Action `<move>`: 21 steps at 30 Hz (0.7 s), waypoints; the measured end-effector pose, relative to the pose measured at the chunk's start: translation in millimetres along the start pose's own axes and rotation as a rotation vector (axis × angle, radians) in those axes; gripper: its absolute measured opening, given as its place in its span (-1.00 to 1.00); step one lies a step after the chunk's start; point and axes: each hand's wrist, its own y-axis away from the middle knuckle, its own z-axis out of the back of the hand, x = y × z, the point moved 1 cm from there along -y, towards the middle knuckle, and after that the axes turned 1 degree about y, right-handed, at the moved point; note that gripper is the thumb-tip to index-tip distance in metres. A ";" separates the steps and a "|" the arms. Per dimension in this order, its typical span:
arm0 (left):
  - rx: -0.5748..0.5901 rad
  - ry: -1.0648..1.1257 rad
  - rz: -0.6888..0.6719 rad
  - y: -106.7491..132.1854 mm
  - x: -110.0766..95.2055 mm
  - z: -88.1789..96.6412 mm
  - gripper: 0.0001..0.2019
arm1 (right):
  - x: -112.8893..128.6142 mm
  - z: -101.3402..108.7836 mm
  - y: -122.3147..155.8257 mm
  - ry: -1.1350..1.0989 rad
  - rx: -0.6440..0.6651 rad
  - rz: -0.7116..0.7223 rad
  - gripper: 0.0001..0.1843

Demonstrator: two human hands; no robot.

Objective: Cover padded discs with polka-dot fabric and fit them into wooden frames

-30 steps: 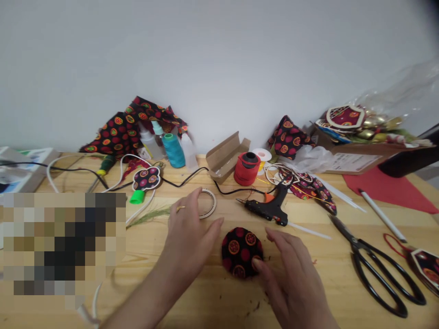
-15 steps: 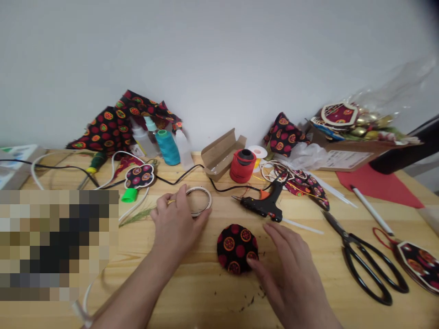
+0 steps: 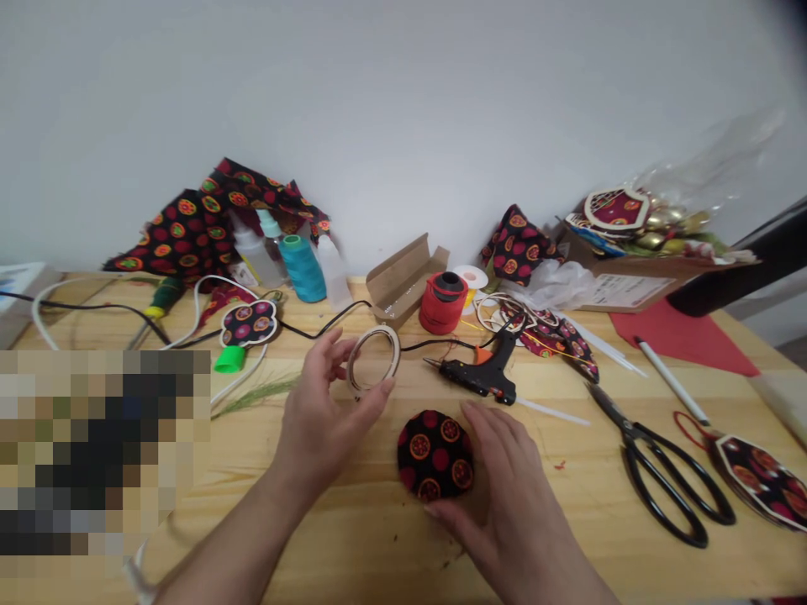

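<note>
My left hand (image 3: 321, 416) pinches a thin wooden ring (image 3: 373, 360) between thumb and fingers and holds it tilted up off the wooden table (image 3: 605, 538). A round disc covered in black cloth with red and orange circles (image 3: 435, 455) lies flat in front of me. The fingers of my right hand (image 3: 504, 483) rest spread along the disc's right and lower edge. A black hot glue gun (image 3: 482, 374) sits just behind the disc, its nozzle pointing left.
Black scissors (image 3: 656, 466) lie at the right, with a white pen (image 3: 672, 380) and red paper (image 3: 684, 334) behind. A red thread spool (image 3: 443, 302), teal spool (image 3: 303, 267), bottles, a small cardboard box (image 3: 403, 277), patterned cloth (image 3: 202, 218) and cables line the back.
My left hand reached the wooden ring, closed on it and lifted it off the table. My right hand slid lower along the cloth disc's edge.
</note>
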 end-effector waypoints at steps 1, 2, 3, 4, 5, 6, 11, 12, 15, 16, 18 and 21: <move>0.045 0.012 -0.044 2.6 -0.9 -0.2 -0.26 | -1.0 2.7 -0.9 -0.024 -0.041 -0.008 -0.25; 0.103 0.014 -0.096 5.6 -2.7 -0.4 -0.24 | -1.9 6.0 -1.8 -0.063 -0.082 -0.029 -0.32; 0.164 0.005 -0.157 8.7 -5.1 -0.5 -0.23 | -2.3 9.4 -2.8 -0.122 -0.115 -0.061 -0.40; 0.213 -0.009 -0.216 11.9 -8.2 -0.6 -0.21 | -2.0 12.7 -3.9 -0.207 -0.138 -0.104 -0.48; 0.262 -0.036 -0.277 14.8 -11.5 -0.8 -0.21 | -1.0 15.3 -5.3 -0.317 -0.144 -0.156 -0.56; 0.307 -0.076 -0.337 17.4 -15.0 -1.2 -0.21 | 0.8 17.0 -7.0 -0.447 -0.127 -0.217 -0.63; 0.511 -0.191 -0.525 24.8 -25.5 -5.0 -0.21 | 11.0 13.3 -15.2 -0.931 -0.057 -0.547 -0.68; 0.532 -0.188 -0.535 25.4 -25.7 -5.4 -0.21 | 11.5 11.7 -16.2 -0.959 -0.063 -0.600 -0.67; 0.551 -0.160 -0.528 26.5 -24.3 -4.6 -0.21 | 10.7 9.5 -19.0 -1.014 -0.058 -0.699 -0.67; 0.553 -0.148 -0.511 26.6 -23.8 -3.8 -0.19 | 10.1 9.9 -20.0 -1.032 -0.050 -0.721 -0.66; 0.542 -0.100 -0.447 26.6 -23.0 -1.6 -0.16 | 9.0 11.6 -22.0 -1.068 -0.031 -0.754 -0.64; 0.425 0.097 -0.251 24.4 -23.1 1.8 -0.39 | 7.4 13.5 -24.1 -1.124 -0.008 -0.786 -0.63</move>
